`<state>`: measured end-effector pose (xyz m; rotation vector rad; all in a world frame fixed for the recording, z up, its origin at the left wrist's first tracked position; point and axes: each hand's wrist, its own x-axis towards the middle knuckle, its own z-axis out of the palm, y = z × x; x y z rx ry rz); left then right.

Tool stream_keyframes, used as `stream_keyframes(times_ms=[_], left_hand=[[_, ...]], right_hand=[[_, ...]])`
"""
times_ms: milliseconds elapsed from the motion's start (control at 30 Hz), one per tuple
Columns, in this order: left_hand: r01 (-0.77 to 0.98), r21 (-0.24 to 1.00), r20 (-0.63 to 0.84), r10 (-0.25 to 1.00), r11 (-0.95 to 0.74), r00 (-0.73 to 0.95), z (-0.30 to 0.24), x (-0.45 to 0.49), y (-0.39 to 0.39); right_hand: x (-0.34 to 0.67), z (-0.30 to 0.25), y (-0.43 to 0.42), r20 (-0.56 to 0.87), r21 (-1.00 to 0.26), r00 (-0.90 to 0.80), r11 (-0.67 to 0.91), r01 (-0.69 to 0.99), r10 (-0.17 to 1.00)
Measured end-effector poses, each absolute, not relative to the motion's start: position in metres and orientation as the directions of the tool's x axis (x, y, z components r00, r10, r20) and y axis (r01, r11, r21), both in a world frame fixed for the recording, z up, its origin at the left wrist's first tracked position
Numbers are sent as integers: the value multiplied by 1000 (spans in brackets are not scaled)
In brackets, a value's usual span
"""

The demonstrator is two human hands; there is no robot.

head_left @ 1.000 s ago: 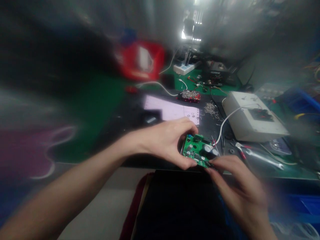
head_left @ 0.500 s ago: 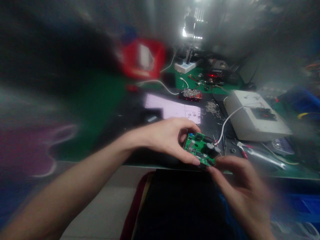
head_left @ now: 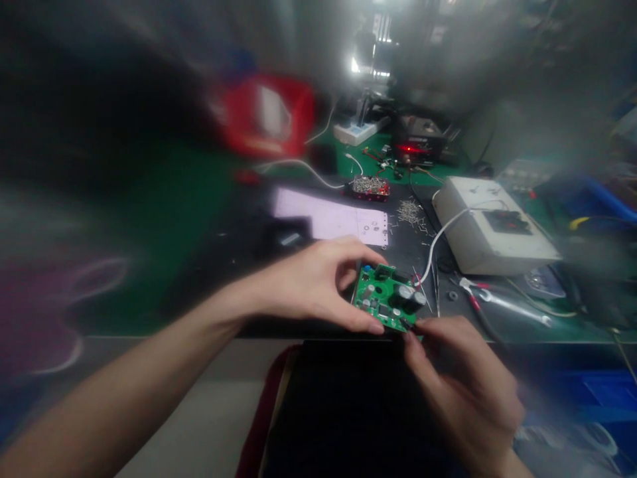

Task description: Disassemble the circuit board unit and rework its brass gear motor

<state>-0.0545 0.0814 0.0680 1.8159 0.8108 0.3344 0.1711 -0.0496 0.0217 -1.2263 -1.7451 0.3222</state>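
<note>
My left hand (head_left: pixel 318 282) grips a small green circuit board (head_left: pixel 381 300) by its left side, thumb under the near edge and fingers over the far edge. The board carries dark round capacitors at its right end and is held just above the table's front edge. My right hand (head_left: pixel 460 378) pinches at the board's near right corner with thumb and forefinger pressed together; what sits between the fingertips is too small to make out.
A beige box (head_left: pixel 490 229) with a white cable lies at the right. Pliers and a wrench (head_left: pixel 502 305) lie in front of it. A white sheet (head_left: pixel 333 222), loose metal pins (head_left: pixel 411 214), a red tray of parts (head_left: pixel 368 188) and a blurred red object (head_left: pixel 266 116) sit farther back.
Both hands and the board have shifted slightly left in view as the head turned. The grip on the board is the same.
</note>
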Motion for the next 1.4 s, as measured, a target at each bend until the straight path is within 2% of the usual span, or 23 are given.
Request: stream_keyframes(times_ms=[167,300,467,633,900,1233,1400], left_hand=[[391,891,-126,703,-230,700,67,-51,76],[497,811,-90,774,-309,627,72,-45,68],[580,733,-103,785,-355,610,77,-42,57],[589,728,-111,788,-351,606,79,-41,57],[516,849,-190,846,-113,498,71,-39,47],[384,917,-101,869,-108,484,59,-36,38],[232,950,-299,818,208,491,59,-38,50]], right_hand=[[173,25,-50,516,-662,10,392,638,856],[178,25,-48,483,-696,42,355,624,874],[185,20,-49,483,-713,14,384,587,875],[187,18,-48,501,-716,4,412,563,865],[186,18,-47,475,-763,33,392,514,880],[182,13,-50,437,-786,120,313,534,892],[179,12,-49,373,-855,182,262,447,910]])
